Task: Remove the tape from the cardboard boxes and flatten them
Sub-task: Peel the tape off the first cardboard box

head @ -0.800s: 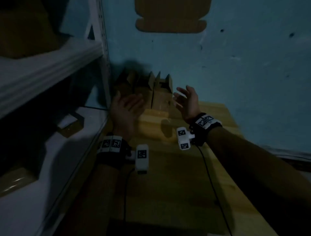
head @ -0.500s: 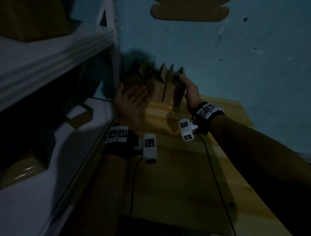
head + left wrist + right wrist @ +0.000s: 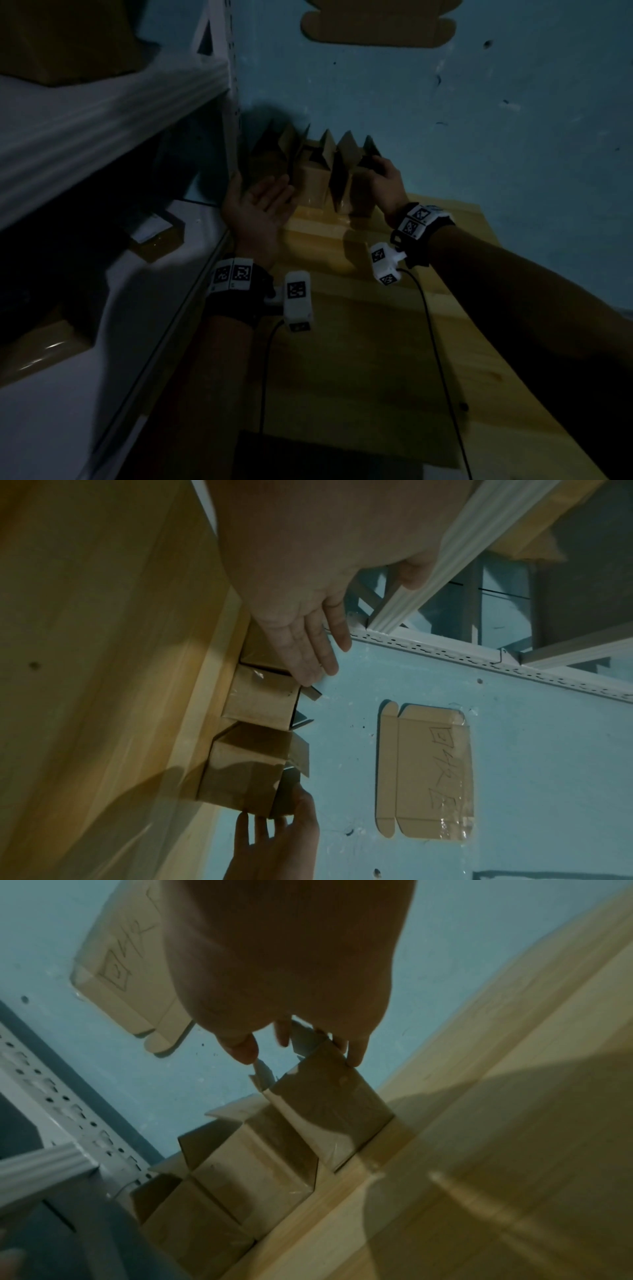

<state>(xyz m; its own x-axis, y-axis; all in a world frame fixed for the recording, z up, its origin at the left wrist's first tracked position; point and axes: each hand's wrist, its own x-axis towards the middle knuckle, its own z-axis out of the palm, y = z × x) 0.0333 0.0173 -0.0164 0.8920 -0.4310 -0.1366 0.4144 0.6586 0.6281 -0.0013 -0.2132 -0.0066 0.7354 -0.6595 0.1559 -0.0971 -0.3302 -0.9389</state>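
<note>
against the wall, right hand (image 3: 385, 181) fingers (image 3: 356, 1050) clasping the dim rightmost box (image 3: 356, 185); left hand (image 3: 255, 209) flat, released.

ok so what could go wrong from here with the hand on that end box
The right hand grips only the top flaps of the rightmost box; pulling there may tear a flap instead of moving the box. The boxes stand tightly in a row against the wall, so dragging one could tip the middle box. The open left hand steadies nothing yet.
</note>
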